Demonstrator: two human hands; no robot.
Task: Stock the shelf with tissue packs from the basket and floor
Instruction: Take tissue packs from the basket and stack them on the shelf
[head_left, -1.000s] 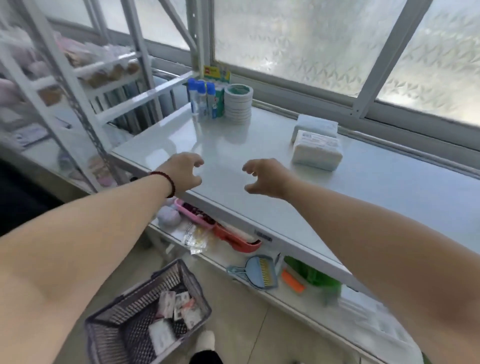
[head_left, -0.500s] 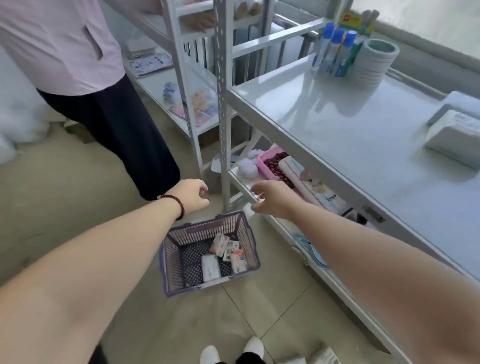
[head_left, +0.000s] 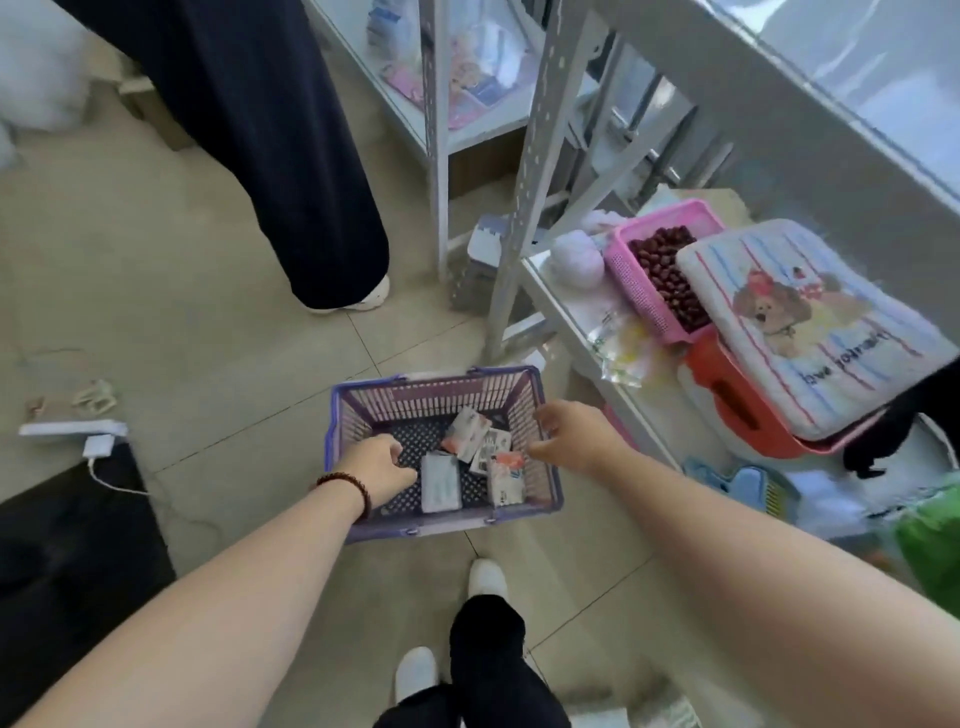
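A purple plastic basket (head_left: 441, 524) stands on the tiled floor in front of my feet. Several small tissue packs lie in it: a white one (head_left: 440, 482) in the middle, a white-and-orange one (head_left: 505, 480) to its right, others (head_left: 475, 439) behind. My left hand (head_left: 376, 467), with a bead bracelet at the wrist, is inside the basket's left side, fingers curled, just left of the white pack and holding nothing. My right hand (head_left: 574, 434) hovers over the basket's right rim, fingers apart and empty. The white shelf top (head_left: 852, 104) is at the upper right.
On the lower shelf to the right sit a pink basket of red dates (head_left: 660, 270), a dog-print pouch (head_left: 810, 322) on a red basket (head_left: 737, 410). Another person's dark trouser leg (head_left: 291, 156) stands behind. A charger and cable (head_left: 98, 447) lie left.
I have bent down from the shelf top toward the floor. Both hands dropped to the basket; the left hand has gone inside it, the right hand has reached its right rim.
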